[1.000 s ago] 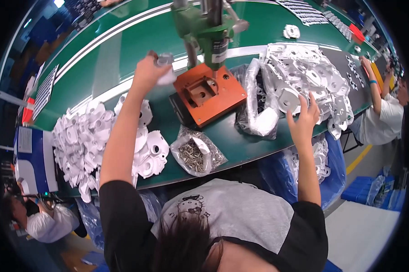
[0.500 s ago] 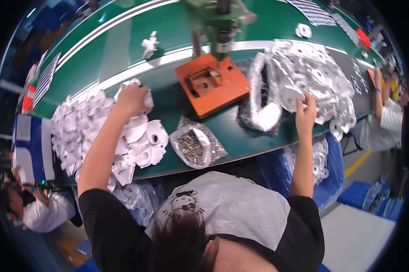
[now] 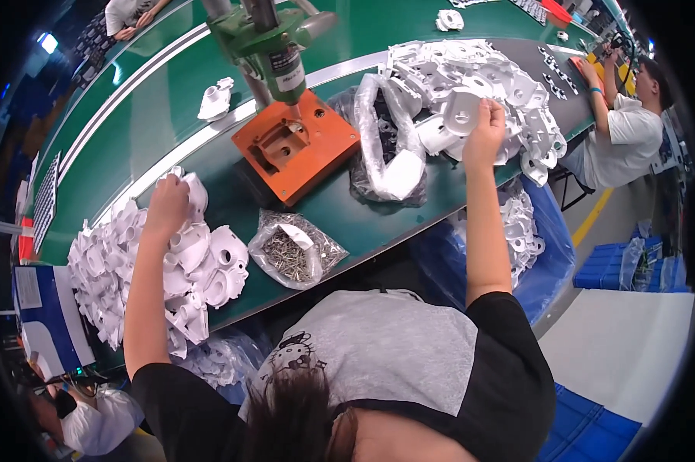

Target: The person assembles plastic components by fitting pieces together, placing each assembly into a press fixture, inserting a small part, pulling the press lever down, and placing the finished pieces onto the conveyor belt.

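Shift at right pile (image 3: 528,88): since the earlier frame, farther across the heap with the right hand (image 3: 486,127); view swung as well, with the orange fixture (image 3: 310,154) now farther left in it.
Right hand: pinching the right-hand rim of a white housing (image 3: 461,112) between thumb and fingers.
White housing: held over the right pile, round hole showing; cannot tell whether touching the parts below.
Left hand (image 3: 169,204): on top of the left pile (image 3: 116,269), fingers curled downward among white molded parts (image 3: 197,196); cannot tell if pinching one.
Left pile edge: spread right up to the front lip of the green workbench (image 3: 330,211).
Right pile edge: also up to the front lip, above a blue liner bag (image 3: 552,223).
Orange fixture: slantwise between the piles, pocket facing up, under the green spindle head (image 3: 286,73).
Dark-parts bag (image 3: 405,179): wedged between fixture and right pile; tight there.
Fastener bag (image 3: 313,266): near the front lip, just beside the left pile.
Room: green strip between left pile and fixture; another along the front, right of the fastener bag.
Far side: white rail (image 3: 186,150), then green conveyor (image 3: 162,100) with lone white part (image 3: 215,100) near the rail.
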Available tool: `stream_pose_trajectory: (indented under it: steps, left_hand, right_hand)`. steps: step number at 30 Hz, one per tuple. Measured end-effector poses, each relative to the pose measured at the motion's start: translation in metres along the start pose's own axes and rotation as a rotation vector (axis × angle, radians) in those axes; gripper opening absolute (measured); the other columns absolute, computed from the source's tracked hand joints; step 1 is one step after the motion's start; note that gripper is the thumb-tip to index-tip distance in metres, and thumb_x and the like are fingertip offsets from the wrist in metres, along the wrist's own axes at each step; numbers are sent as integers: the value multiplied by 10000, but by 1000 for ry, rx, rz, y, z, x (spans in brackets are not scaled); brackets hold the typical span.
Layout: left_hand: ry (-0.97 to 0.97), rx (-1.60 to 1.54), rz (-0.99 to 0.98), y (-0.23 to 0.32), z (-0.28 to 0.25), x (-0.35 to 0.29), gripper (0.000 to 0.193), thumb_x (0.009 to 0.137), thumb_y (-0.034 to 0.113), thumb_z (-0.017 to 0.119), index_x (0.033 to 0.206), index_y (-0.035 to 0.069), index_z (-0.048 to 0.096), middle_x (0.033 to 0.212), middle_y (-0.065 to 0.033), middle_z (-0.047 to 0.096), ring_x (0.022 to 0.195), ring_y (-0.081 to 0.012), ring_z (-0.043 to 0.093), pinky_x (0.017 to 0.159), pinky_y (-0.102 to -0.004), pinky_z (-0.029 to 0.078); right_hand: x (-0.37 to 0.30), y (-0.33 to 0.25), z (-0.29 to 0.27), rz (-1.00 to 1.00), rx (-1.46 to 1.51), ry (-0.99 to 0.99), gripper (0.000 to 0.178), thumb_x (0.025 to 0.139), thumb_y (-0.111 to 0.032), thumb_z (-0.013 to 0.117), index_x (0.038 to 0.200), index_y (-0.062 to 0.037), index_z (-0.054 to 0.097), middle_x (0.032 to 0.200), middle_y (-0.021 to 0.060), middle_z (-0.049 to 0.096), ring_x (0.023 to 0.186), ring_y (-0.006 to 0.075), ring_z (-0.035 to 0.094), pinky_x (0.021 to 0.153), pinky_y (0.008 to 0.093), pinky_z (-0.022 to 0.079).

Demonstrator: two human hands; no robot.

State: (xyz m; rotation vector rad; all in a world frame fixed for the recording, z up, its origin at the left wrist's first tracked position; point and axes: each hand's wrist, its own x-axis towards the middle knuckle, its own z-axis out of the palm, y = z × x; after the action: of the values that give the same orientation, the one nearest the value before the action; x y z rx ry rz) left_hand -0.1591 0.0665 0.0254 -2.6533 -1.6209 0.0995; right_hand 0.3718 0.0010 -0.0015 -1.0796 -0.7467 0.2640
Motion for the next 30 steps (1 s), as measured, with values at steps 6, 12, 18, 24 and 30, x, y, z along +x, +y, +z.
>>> stream_pose_trajectory:
  steps: [6, 12, 18, 24, 30]
  left_hand:
    - [242, -239, 50, -25, 0, -1, 285, 799, 116, 629, 1043, -4, 541, 984, -162, 580, 911, -310, 550, 786, -394, 441]
    - [238, -1806, -319, 78, -44, 7, 331, 971, 230, 348, 1178, 13, 490, 1151, -111, 560, 1014, -253, 571, 809, -401, 490]
    - [-89, -2463, -135, 201, -35, 0, 334, 955, 295, 404, 1189, 75, 497, 1120, -74, 585, 966, -197, 595, 755, -367, 493]
    - [-30, -2599, -345, 233, -40, -5, 340, 967, 314, 381, 1195, 99, 513, 1088, -39, 605, 906, -168, 606, 680, -304, 476]
    - [-90, -2593, -430, 226, -20, -9, 349, 962, 307, 403, 1232, 102, 487, 1147, -41, 583, 985, -195, 605, 781, -365, 518]
  right_hand:
    - [-3, -20, -2, 130, 133, -160, 160, 866, -6, 514, 1026, 0, 518, 954, 62, 586, 867, 118, 554, 762, 231, 442]
    - [-47, -71, 37, 147, 324, -425, 154, 885, 75, 403, 990, -36, 422, 1109, 175, 556, 1090, 258, 535, 969, 395, 430]
    - [-123, -96, 96, -142, 430, -721, 348, 833, 162, 338, 1129, -22, 334, 1089, 217, 597, 1189, 374, 484, 1027, 430, 345]
    - [-141, -92, 90, -227, 192, -847, 520, 704, 147, 424, 1193, -8, 511, 1190, 155, 575, 1256, 337, 429, 1036, 408, 324]
    - [-141, -94, 84, -211, 160, -1003, 298, 704, -19, 639, 997, -34, 586, 1179, 127, 587, 1271, 343, 412, 1023, 460, 327]
